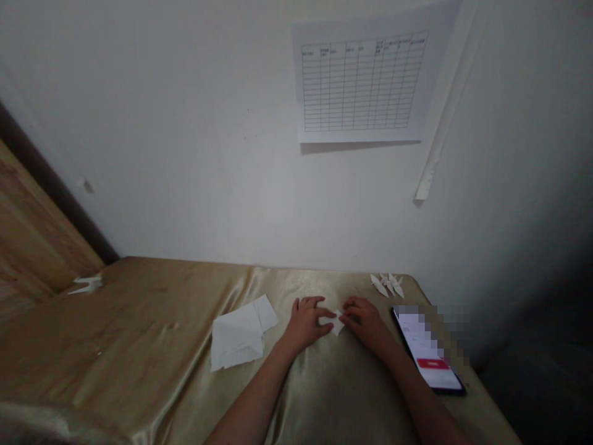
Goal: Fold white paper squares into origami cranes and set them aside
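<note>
A small piece of folded white paper lies on the satin-covered table between my two hands. My left hand has its thumb and index finger at the paper's left side, the other fingers curled loosely above. From the right, my right hand pinches the paper's upper right edge, its fingers bent together. Part of the paper is hidden by the fingertips. Left of my left hand rests a loose stack of torn white paper sheets. Several small folded paper pieces with pointed ends sit near the table's far right corner.
A phone with its screen lit lies by the table's right edge. The gold satin cloth has folds and ridges. White scraps are at the far left, near a wooden panel. A printed chart hangs on the wall behind.
</note>
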`<state>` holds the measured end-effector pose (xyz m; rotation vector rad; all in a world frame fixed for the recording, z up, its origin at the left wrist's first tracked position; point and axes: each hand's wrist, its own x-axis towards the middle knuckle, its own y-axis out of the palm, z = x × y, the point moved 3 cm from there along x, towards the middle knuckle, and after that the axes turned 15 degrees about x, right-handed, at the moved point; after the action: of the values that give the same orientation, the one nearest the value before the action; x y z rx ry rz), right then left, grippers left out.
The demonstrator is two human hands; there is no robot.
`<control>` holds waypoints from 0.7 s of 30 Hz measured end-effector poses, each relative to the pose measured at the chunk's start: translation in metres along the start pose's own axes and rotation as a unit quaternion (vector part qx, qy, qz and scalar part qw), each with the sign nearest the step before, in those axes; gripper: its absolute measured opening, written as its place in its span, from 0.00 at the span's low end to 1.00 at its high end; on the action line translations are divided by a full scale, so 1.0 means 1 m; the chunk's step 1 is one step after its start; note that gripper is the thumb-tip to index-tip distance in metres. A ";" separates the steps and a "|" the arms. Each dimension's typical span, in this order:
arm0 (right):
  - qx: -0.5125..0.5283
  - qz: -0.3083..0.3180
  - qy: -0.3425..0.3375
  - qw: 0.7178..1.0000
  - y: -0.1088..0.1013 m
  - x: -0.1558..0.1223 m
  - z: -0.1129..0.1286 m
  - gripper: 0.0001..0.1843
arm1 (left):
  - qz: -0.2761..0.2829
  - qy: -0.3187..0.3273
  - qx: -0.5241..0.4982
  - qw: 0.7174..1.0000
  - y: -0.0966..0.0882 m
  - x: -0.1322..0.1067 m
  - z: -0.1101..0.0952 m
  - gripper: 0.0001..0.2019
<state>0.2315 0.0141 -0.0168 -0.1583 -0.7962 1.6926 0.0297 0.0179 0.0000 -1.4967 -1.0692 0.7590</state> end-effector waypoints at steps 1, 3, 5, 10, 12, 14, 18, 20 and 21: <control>0.003 0.002 -0.002 1.000 0.000 0.000 0.000 0.06 | 0.001 0.007 0.000 1.000 0.001 0.000 0.001 0.15; 0.005 0.007 -0.004 1.000 -0.001 -0.001 0.000 0.05 | 0.005 0.022 -0.001 1.000 0.002 0.000 0.003 0.17; 0.003 0.011 -0.004 1.000 -0.001 -0.002 0.000 0.09 | 0.009 0.030 -0.002 1.000 0.003 -0.001 0.005 0.20; 0.000 0.036 -0.003 0.999 -0.001 -0.003 0.001 0.11 | 0.017 0.028 -0.005 0.999 0.001 0.000 0.006 0.22; 0.005 0.041 0.002 0.999 -0.002 -0.004 0.001 0.11 | 0.018 0.027 -0.002 0.999 0.000 0.000 0.005 0.20; 0.008 0.043 0.006 0.999 -0.003 -0.004 0.001 0.10 | 0.020 0.026 0.000 0.999 -0.001 0.000 0.004 0.19; 0.002 0.046 0.008 0.999 -0.005 -0.005 0.005 0.09 | 0.022 0.025 0.000 0.999 -0.001 -0.001 0.004 0.18; -0.006 0.042 0.006 0.999 -0.005 -0.006 0.008 0.07 | 0.018 0.025 -0.003 1.000 -0.001 -0.001 0.004 0.16; -0.010 0.040 0.005 0.999 -0.005 -0.006 0.009 0.07 | 0.017 0.024 -0.005 1.000 -0.001 -0.001 0.004 0.16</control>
<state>0.2327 0.0054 -0.0084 -0.2139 -0.8082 1.7581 0.0250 0.0189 0.0002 -1.5380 -1.0156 0.7380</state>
